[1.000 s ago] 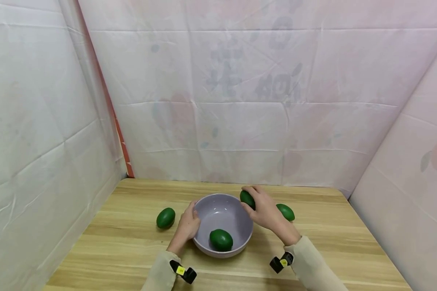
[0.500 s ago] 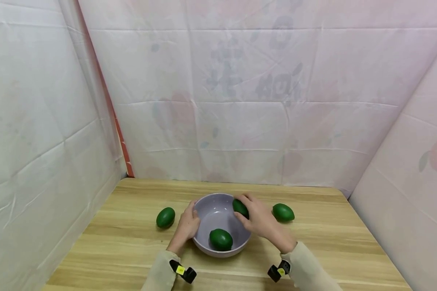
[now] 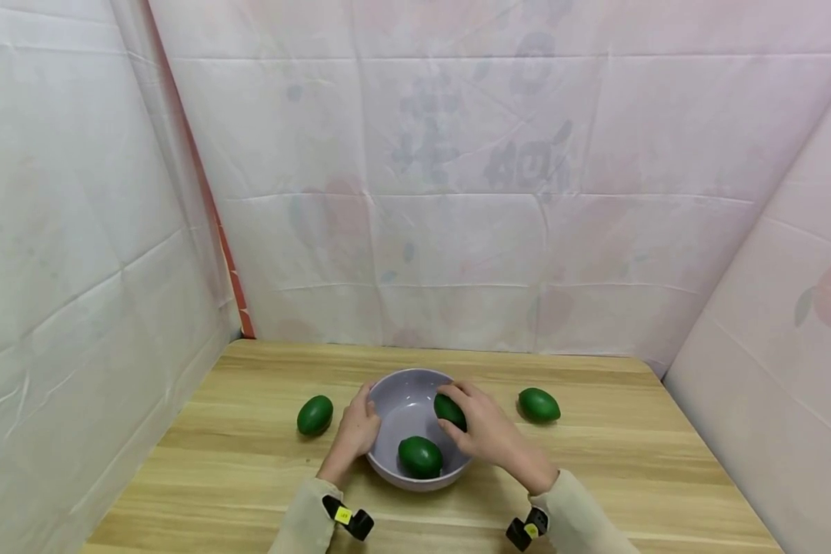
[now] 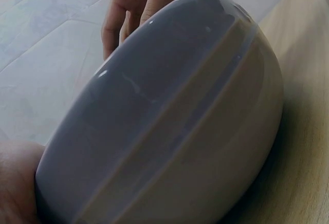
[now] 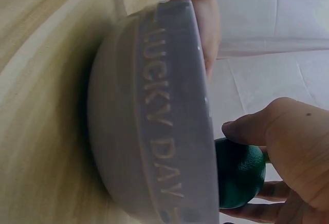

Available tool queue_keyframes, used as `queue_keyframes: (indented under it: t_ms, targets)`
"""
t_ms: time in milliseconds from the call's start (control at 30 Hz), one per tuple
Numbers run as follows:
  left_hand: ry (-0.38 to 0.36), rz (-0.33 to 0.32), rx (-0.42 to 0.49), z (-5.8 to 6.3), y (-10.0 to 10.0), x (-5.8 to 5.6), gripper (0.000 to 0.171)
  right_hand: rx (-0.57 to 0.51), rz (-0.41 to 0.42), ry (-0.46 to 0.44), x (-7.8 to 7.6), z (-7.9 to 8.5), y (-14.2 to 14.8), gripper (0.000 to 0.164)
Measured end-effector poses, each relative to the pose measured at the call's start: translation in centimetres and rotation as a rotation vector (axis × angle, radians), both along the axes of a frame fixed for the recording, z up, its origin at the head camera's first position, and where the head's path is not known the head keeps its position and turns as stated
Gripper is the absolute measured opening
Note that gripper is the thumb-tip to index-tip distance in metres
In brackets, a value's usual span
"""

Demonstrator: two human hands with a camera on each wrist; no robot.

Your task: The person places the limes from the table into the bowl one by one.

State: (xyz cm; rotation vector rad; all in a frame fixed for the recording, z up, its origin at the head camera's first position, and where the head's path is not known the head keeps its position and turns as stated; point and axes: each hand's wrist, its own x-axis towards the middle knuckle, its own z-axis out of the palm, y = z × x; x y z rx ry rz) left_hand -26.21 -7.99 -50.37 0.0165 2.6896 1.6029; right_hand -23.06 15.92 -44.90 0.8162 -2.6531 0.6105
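Observation:
A purple-grey bowl (image 3: 407, 419) stands on the table, and my left hand (image 3: 357, 428) grips its left rim with the thumb over the edge. One dark green lime (image 3: 420, 457) lies inside, near the front. My right hand (image 3: 485, 432) pinches a second lime (image 3: 450, 412) between thumb and fingers, over the bowl's right side. The right wrist view shows that held lime (image 5: 239, 173) at the rim, partly hidden by the bowl wall, which carries the raised words "LUCKY DAY". In the left wrist view the bowl's outside (image 4: 169, 121) fills most of the picture.
A loose lime (image 3: 315, 415) lies on the wooden table (image 3: 235, 477) left of the bowl. Another lime (image 3: 538, 405) rests to the right, beyond my right hand. Pale cloth walls (image 3: 457, 231) enclose the table at the back and both sides.
My right hand has moved left and toward me, carrying its lime from the bowl's right rim to over the inside. My left hand and the bowl have stayed nearly still.

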Motion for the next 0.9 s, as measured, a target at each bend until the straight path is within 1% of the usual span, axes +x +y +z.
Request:
queue_keyframes:
  t_ms: [100,167,300,567,800,900]
  targets:
    - [-0.006,0.004,-0.001,-0.1,0.0,0.0,0.048,-0.007,0.019,-0.014,0.1,-0.2,-0.1,0.048]
    - [0.005,0.003,-0.006,0.0,-0.1,-0.1,0.048,-0.008,0.023,-0.025,0.2,-0.2,-0.2,0.047]
    - [0.018,0.001,-0.013,0.0,-0.1,-0.1,0.047,0.003,0.014,-0.057,0.4,-0.3,-0.3,0.048]
    - [0.013,-0.005,-0.009,0.0,-0.1,0.1,0.047,0.018,0.001,-0.101,0.7,-0.7,-0.2,0.051]
    - [0.013,0.0,-0.003,0.1,-0.1,0.1,0.047,0.013,0.01,-0.087,0.7,-1.2,-0.3,0.049]
    - [0.015,-0.004,-0.005,0.0,-0.1,0.1,0.047,0.01,0.012,-0.095,0.7,-1.4,-0.2,0.048]
